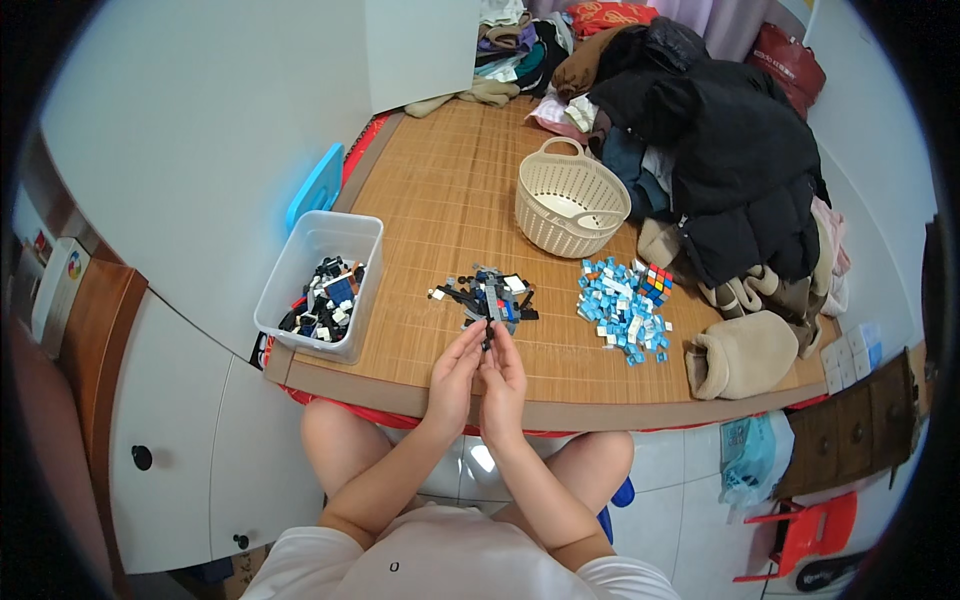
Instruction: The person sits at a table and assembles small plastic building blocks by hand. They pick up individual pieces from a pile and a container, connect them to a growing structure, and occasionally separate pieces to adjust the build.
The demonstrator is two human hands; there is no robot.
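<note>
My left hand (453,380) and my right hand (503,388) meet in front of me over the near part of the bamboo mat. Their fingertips close together on a small black building-brick piece (488,336). Whether the grey bar just above it is joined to it, I cannot tell. Directly beyond my fingers lies a loose heap of grey, black and white building bricks (515,285), with some blue among them. To the left stands a clear plastic box (362,300) partly filled with mixed bricks. Right of the heap is a spread of light-blue and white small pieces (622,312).
A beige basket (572,190) stands beyond the heaps. A puzzle cube (655,284) touches the blue-white pieces. Dark clothes (740,150) pile up at the back right, and a beige rolled cloth item (745,355) lies near the right edge. A blue lid (315,188) leans behind the box.
</note>
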